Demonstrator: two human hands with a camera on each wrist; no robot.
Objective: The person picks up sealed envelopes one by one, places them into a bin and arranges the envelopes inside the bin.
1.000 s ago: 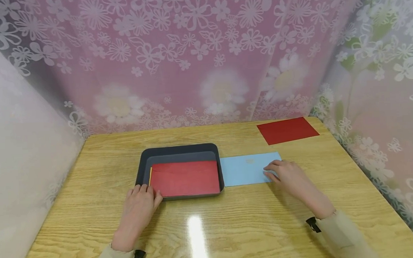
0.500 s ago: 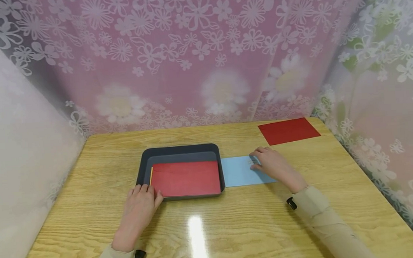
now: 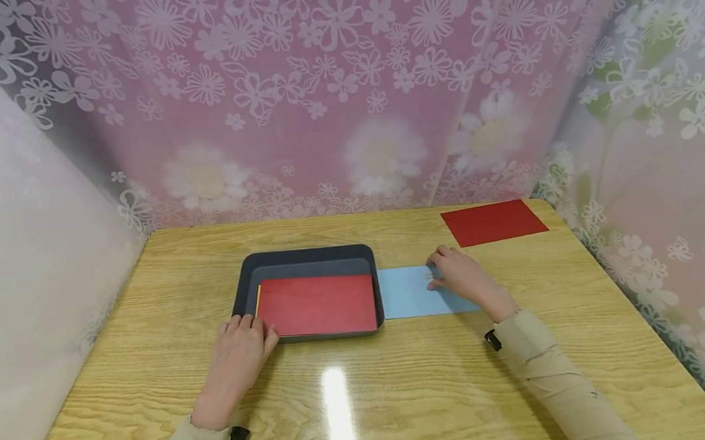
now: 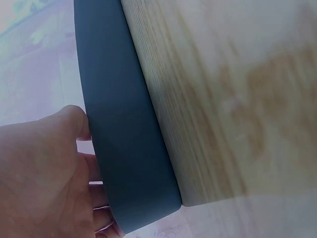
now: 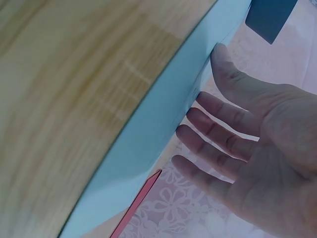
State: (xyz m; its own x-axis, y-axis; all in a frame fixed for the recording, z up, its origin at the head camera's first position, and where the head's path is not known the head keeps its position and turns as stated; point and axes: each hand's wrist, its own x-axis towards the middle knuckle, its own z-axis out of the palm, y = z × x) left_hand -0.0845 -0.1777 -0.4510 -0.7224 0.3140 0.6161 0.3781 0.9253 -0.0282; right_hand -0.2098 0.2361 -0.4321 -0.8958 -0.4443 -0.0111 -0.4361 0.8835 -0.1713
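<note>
At the near left corner of a dark grey tray (image 3: 306,255), my left hand (image 3: 236,352) holds the rim, fingers bent over it. A red envelope (image 3: 318,305) lies in the tray, with a thin yellow edge (image 3: 257,298) showing beneath its left side. To the tray's right, a light blue envelope-like rectangle (image 3: 404,297) lies flat on the table. My right hand (image 3: 466,277) rests its fingertips on that blue piece, thumb and fingers apart in the right wrist view. Small faint marks (image 3: 429,276) show on the blue surface by the fingers; what they are I cannot tell.
A second red envelope (image 3: 495,222) lies at the table's back right corner. The wood-grain table (image 3: 421,382) ends at the back against a pink flowered curtain (image 3: 300,130), with further curtains at both sides.
My right hand has moved left and slightly back, from the blue piece's right end towards its middle. My left hand, the tray and the envelopes stay in place.
</note>
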